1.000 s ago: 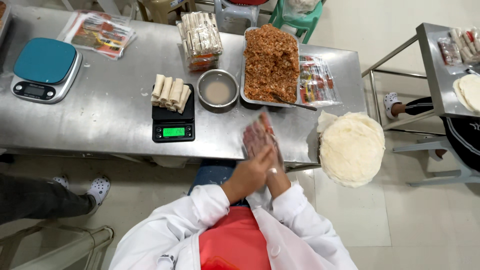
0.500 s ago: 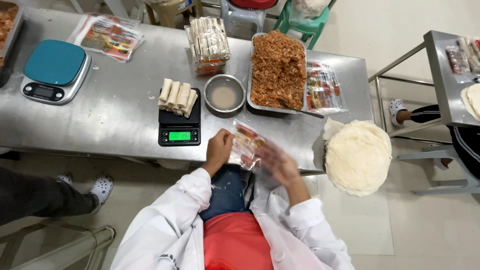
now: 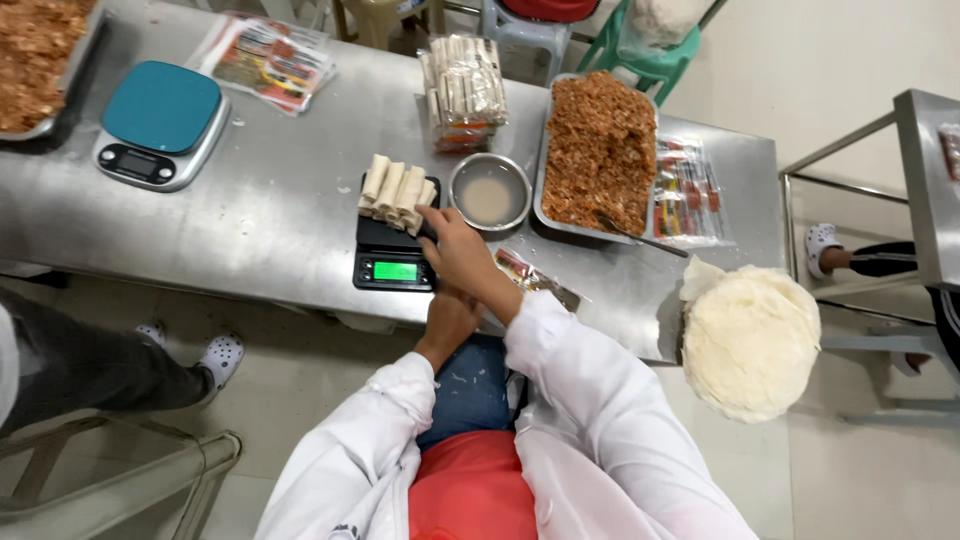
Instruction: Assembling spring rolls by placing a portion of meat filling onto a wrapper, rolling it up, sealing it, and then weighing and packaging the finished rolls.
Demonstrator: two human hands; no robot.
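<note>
My right hand (image 3: 458,248) reaches across the black digital scale (image 3: 392,262), and its fingertips touch the rightmost of several pale wrapped rolls (image 3: 395,188) piled on the scale. The fingers are stretched out and grip nothing that I can see. My left hand (image 3: 448,312) sits at the near edge of the steel table (image 3: 270,230), mostly hidden under my right forearm. A flat printed plastic bag (image 3: 535,280) lies on the table just right of my right arm.
A small steel bowl of pale liquid (image 3: 489,193) stands beside the scale, with a tray of brown minced filling (image 3: 600,150) and a bag of rolls (image 3: 462,92) behind. A teal scale (image 3: 160,122) is far left. A stack of round wrappers (image 3: 748,340) sits right. Another person's legs (image 3: 90,365) stand left.
Both hands held the printed bag in front of me. Now the bag lies on the table, and my right hand has moved forward and left to the rolls on the scale.
</note>
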